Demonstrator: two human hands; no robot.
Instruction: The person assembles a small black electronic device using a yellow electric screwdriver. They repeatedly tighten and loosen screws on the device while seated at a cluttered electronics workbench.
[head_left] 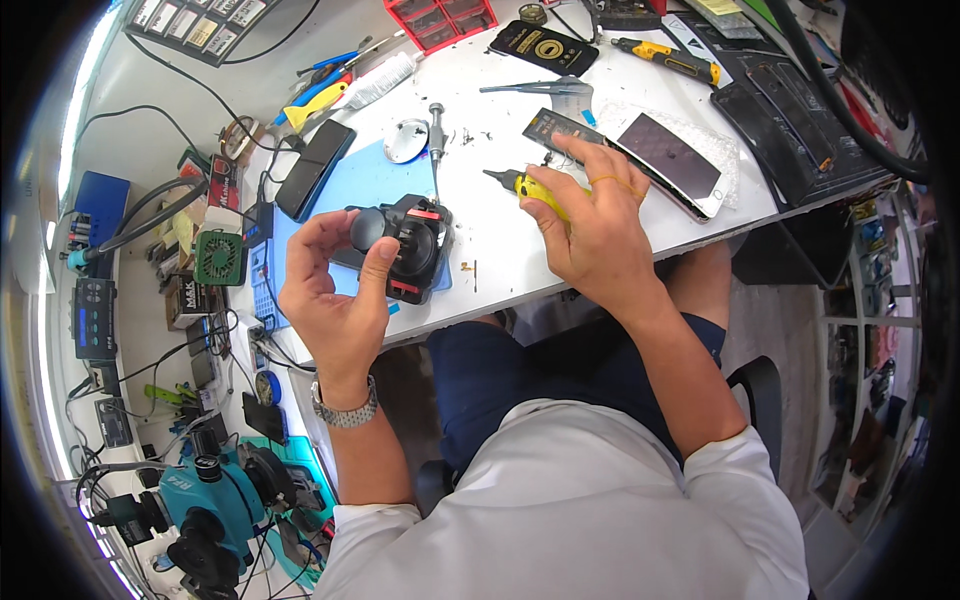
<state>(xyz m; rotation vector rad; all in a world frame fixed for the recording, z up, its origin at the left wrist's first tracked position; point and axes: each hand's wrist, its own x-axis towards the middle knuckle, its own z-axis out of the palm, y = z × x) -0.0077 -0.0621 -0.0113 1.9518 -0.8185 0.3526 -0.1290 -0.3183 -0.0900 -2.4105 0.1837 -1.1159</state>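
Observation:
My left hand (340, 290) is closed around a black clamp with round suction cups and red parts (418, 250), its thumb across the round black disc. The clamp is at the front edge of the blue mat (371, 180). My right hand (603, 225) has its thumb and index finger around a yellow tool with a pointed black nozzle (540, 192); my palm hides its rear. Beyond that hand lie a dark phone battery or inner part (560, 128) and a white-framed phone (672, 165). A metal screwdriver (436, 140) lies behind the clamp, beside a round silvery dish (405, 141).
A black phone (315, 170) lies on the mat's left. Tweezers (530, 87), a lit phone (543, 48) and a yellow-black cordless screwdriver (668, 60) lie at the back. Phone shells (800, 120) fill the right. Cables and a teal microscope (212, 500) crowd the left.

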